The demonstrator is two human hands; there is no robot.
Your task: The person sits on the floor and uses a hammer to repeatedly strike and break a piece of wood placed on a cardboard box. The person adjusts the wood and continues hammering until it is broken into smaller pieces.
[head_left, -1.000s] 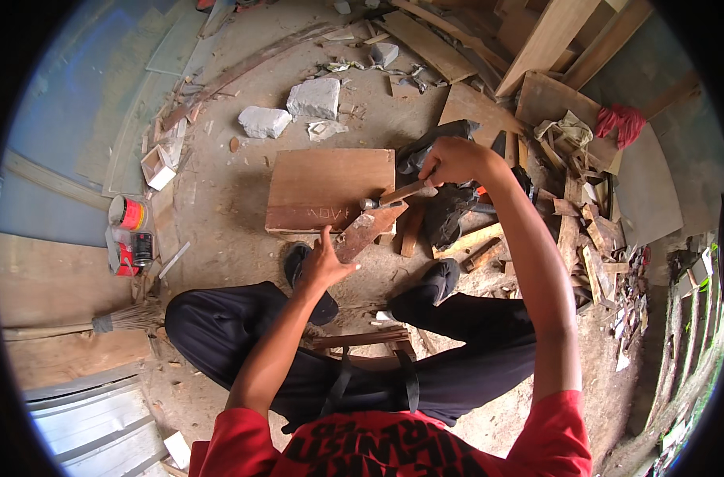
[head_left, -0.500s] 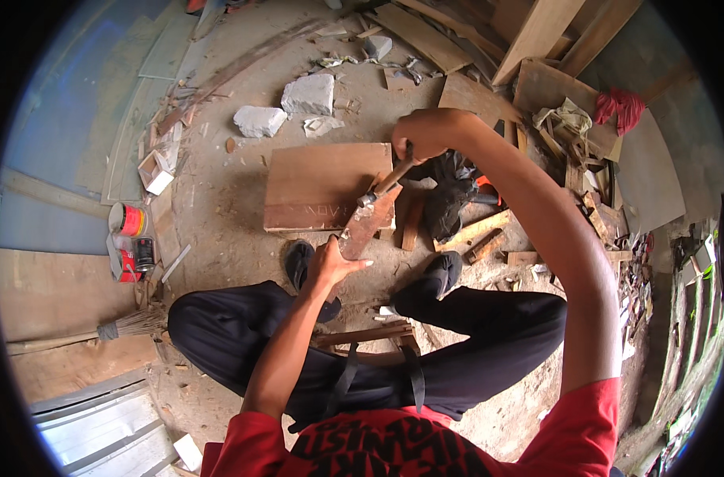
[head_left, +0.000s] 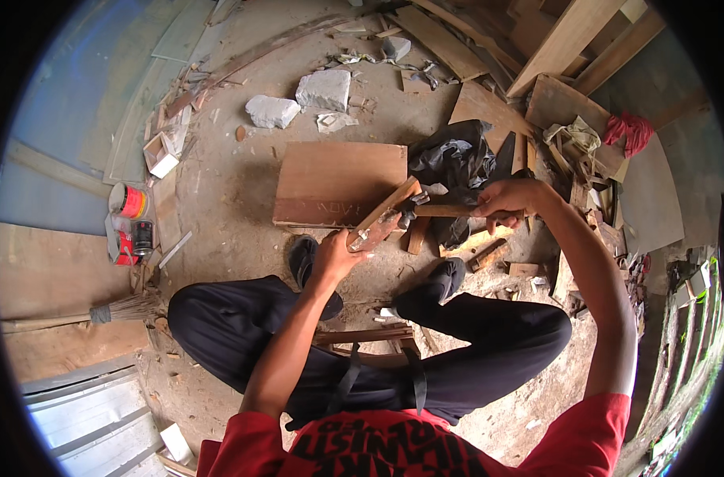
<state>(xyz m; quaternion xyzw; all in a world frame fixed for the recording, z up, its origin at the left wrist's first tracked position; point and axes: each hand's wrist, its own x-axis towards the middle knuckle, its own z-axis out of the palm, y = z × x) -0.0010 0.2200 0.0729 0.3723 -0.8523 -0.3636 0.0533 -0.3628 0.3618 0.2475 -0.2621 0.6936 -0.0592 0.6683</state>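
Observation:
I sit on a low wooden stool with my knees apart. My left hand point(head_left: 336, 254) grips the near end of a short wooden block point(head_left: 386, 215) that leans against a flat brown board point(head_left: 338, 183) on the ground. My right hand point(head_left: 509, 203) holds a hammer point(head_left: 445, 210) by its wooden handle. The metal head rests at the block's upper part. A small metal piece sticks out near the block's lower end.
A black plastic bag point(head_left: 453, 163) lies behind the hammer. White stone chunks point(head_left: 324, 89) sit further back. Planks and offcuts point(head_left: 569, 48) pile up at the right. Cans point(head_left: 129, 200) and a broom point(head_left: 116, 310) lie at the left.
My right hand swung the hammer up and then brought it down and to the right, so the head now meets the block. My left hand stayed on the block.

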